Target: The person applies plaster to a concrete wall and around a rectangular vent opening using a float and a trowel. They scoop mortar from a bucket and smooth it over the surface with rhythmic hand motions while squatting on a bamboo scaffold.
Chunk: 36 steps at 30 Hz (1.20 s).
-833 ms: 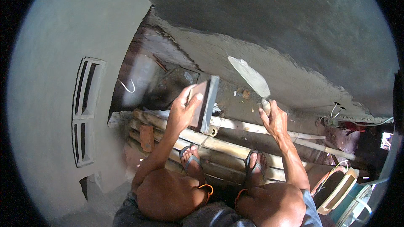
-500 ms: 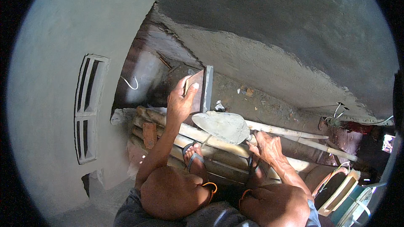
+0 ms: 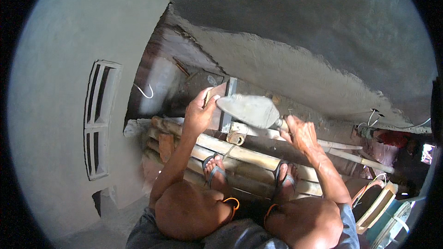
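Observation:
My right hand (image 3: 301,131) grips the handle of a trowel (image 3: 251,109) whose broad grey blade is coated with mortar and points left. In my left hand (image 3: 199,113) is a plastering float (image 3: 218,116), a flat board with a brownish back and a grey, mortar-smeared edge. The fingers wrap round its handle, and the thumb lies along the near side. The trowel's tip overlaps the float in view; whether they touch I cannot tell. Ahead of both tools rises a wall with a darker plastered upper part (image 3: 314,14) and a rough, lighter lower band (image 3: 277,57).
I squat with sandalled feet on a platform of bamboo poles (image 3: 249,157). A brick piece (image 3: 166,147) lies on its left side. At left is a plastered wall with a slotted vent (image 3: 100,120). Buckets (image 3: 392,223) stand at lower right, and white wires (image 3: 372,119) poke from the wall.
My right hand has raised the trowel up and slightly right, uncovering my right foot and a bamboo pole's end. The float has shifted slightly lower.

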{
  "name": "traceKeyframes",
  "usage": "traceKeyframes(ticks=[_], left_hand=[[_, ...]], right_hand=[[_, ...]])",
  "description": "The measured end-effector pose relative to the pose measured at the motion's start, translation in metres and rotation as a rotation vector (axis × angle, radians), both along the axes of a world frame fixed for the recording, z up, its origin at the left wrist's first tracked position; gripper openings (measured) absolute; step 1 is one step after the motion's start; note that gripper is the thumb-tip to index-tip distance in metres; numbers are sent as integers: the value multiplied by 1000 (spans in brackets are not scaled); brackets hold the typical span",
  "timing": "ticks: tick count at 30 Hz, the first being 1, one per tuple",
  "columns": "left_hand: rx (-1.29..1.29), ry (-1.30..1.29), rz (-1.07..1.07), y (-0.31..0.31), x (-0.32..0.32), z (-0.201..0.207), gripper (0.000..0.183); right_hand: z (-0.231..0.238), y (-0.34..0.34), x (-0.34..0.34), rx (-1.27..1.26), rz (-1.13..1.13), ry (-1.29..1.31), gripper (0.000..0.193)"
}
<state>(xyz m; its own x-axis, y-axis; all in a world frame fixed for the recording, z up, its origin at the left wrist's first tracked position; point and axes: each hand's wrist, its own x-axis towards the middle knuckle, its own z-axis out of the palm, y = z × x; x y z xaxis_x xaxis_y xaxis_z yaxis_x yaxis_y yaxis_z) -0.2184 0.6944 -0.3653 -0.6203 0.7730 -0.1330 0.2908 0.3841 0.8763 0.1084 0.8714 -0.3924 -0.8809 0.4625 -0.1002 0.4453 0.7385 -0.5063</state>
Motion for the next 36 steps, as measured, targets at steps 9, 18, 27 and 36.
traceKeyframes(ticks=[9,18,27,36], left_hand=[[47,-165,-153,-4,16,9,42],[75,-231,-33,-14,2,2,49],[22,68,-71,9,21,36,58],[19,302,-82,-1,19,51,59]], right_hand=[[-12,26,0,-28,-153,1,38],[0,-32,21,-451,-344,257,40],[19,-58,47,-598,-243,196,40],[25,-57,44,-506,-219,149,40]])
